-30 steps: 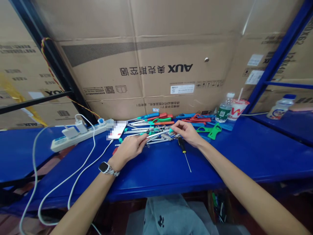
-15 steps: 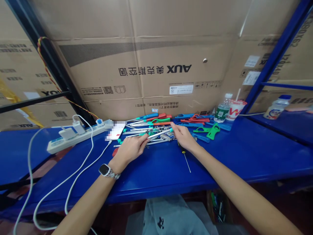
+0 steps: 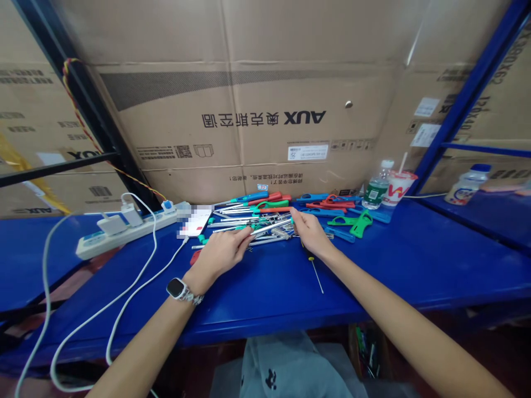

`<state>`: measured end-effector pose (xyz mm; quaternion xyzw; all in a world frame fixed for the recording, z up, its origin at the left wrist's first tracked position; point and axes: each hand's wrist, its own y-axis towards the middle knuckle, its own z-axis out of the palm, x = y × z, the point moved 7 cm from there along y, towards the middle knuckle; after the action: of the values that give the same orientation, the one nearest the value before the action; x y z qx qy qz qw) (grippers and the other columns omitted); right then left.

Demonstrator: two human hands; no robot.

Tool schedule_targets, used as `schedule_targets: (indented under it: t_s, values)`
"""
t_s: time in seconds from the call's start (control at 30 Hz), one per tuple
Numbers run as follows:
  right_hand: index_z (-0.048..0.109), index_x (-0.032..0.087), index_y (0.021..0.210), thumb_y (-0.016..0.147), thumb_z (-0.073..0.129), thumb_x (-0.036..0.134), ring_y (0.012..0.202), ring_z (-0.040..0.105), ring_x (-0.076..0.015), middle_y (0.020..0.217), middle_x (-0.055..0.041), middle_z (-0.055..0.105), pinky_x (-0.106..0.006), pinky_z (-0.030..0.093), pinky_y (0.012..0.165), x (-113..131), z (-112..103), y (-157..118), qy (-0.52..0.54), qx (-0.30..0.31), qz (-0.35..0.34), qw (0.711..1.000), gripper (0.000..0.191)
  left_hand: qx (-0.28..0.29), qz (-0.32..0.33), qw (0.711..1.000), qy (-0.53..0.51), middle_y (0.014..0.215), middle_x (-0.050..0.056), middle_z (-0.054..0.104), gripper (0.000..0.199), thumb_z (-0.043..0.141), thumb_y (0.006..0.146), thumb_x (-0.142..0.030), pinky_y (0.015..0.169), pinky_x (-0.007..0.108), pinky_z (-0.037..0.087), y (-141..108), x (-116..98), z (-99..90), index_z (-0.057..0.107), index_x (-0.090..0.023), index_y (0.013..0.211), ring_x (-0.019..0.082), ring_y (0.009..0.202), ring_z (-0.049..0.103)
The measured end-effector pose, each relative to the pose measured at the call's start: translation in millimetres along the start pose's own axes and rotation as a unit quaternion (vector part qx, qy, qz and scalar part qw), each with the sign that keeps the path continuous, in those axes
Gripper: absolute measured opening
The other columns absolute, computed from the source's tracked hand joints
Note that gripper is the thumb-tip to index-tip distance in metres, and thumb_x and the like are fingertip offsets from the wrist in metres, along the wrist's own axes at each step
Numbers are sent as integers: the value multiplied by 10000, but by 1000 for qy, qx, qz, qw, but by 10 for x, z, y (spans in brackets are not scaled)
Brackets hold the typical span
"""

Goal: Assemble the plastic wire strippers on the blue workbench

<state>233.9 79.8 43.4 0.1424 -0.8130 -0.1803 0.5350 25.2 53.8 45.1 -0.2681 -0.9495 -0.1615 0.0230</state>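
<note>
Between my two hands is a slim silver metal tube (image 3: 271,225) with a teal end piece, slightly tilted, its right end higher. My left hand (image 3: 222,251), wearing a watch (image 3: 176,287), pinches the tube's left end. My right hand (image 3: 311,232) is closed on the teal end at the right. A screwdriver (image 3: 316,273) with a yellow collar sticks out below my right hand; its handle is mostly hidden, and I cannot tell whether the palm holds it. Around and behind my hands lie more silver tubes (image 3: 228,224) with teal ends and several coloured lighter-like handles (image 3: 269,209).
Blue and red plastic casings (image 3: 327,204) and a green one (image 3: 360,224) lie at the right. Behind them stand a water bottle (image 3: 376,190) and a cup with straw (image 3: 399,188). A power strip (image 3: 133,232) with white cables is left. Cardboard (image 3: 265,88) backs the blue table (image 3: 257,298).
Almost nothing has moved. Both hands keep the same hold on the tube, and the view has shifted very slightly.
</note>
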Motion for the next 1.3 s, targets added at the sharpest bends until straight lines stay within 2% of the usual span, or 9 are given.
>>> schedule_targets:
  t_s: [0.2,0.33,0.43,0.63,0.77,0.87,1.0,1.13,1.3]
  values:
    - [348,251,651,837,520,807,487,273,-111,537,69,273,-270,205,458,-84,107,2,136,6,33,990,611,-2,-5,1000,7,839,69,745,349,315,1100,-360,584,284,364,-3,-10,10,620,-191,1083,230,730,713]
    - [307,254,637,718,686,783,457,219,-83,512,90,249,-243,157,425,-93,211,-34,256,13,120,959,655,-7,-15,1000,16,829,66,742,380,295,1104,-384,568,278,357,-3,-35,-16,627,-199,1113,225,713,711]
    - [272,252,630,704,724,746,452,202,-74,504,99,222,-227,157,410,-60,286,-64,316,5,153,936,673,-6,-23,999,21,841,75,742,395,283,1103,-387,554,275,353,-2,-48,-26,630,-199,1118,223,711,709]
    - [312,255,653,726,650,803,445,230,-79,511,93,252,-223,189,403,-50,274,-52,274,-32,149,949,649,-7,-28,1000,-8,842,77,735,380,291,1092,-380,568,269,377,0,-48,-16,627,-200,1103,218,705,700]
    - [289,262,602,815,467,861,432,248,-95,481,70,267,-260,206,410,-30,219,-12,198,11,102,975,661,-1,-24,999,-35,786,68,714,378,299,1090,-374,580,277,391,-14,-38,-19,633,-198,1113,231,692,689]
    - [268,266,570,834,414,875,433,230,-98,468,66,248,-272,200,418,-70,222,-5,153,52,100,982,680,-1,-23,999,-29,802,73,720,387,291,1093,-378,575,279,384,-14,-30,-14,632,-196,1117,236,696,693]
    - [286,259,561,829,463,857,436,241,-95,474,70,244,-260,210,423,-82,302,-22,157,98,119,975,678,-6,-16,1000,-21,869,82,744,371,300,1095,-373,580,282,378,1,-33,3,623,-192,1112,240,728,709]
    - [319,251,610,738,681,776,438,243,-82,497,86,267,-241,201,409,-79,210,-6,193,54,139,970,650,-7,-20,1000,-19,843,70,741,374,294,1096,-379,587,276,381,-1,-15,2,620,-196,1081,229,732,712]
    - [263,242,541,801,557,819,430,225,-75,481,69,249,-228,165,394,-155,223,-6,242,73,190,949,698,1,-20,1000,-13,866,76,746,364,298,1092,-379,593,278,390,-3,0,29,617,-205,1092,238,743,715]
